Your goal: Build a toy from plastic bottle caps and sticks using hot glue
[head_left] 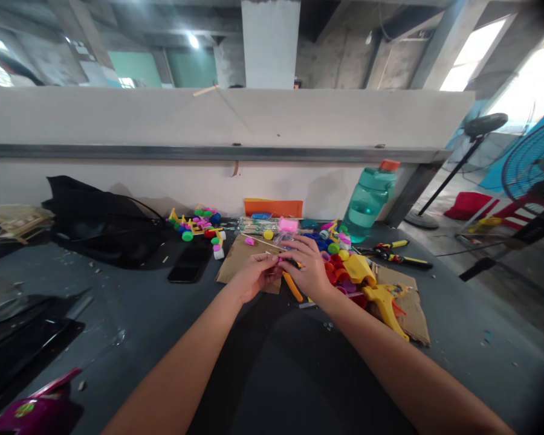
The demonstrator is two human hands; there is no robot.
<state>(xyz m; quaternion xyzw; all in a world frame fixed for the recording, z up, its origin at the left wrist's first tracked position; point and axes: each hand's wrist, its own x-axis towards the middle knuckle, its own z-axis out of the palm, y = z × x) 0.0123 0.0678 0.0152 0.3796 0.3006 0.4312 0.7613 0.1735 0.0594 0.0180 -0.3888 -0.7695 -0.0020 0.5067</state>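
Note:
My left hand and my right hand meet over a piece of cardboard, fingers closed in a pinch. Between their fingertips sits a small pink piece, mostly hidden, so its kind cannot be made out. Thin pale sticks lie just beyond the fingers. Under my right hand is an orange-handled tool, partly covered. Right of that hand spreads a heap of red, purple and yellow plastic caps. A yellow glue gun rests on another cardboard piece.
A teal water bottle stands at the back right, near yellow-and-black pliers. Left of the cardboard lie a black phone, small colourful assembled models and a black bag. A low white partition bounds the table's far side.

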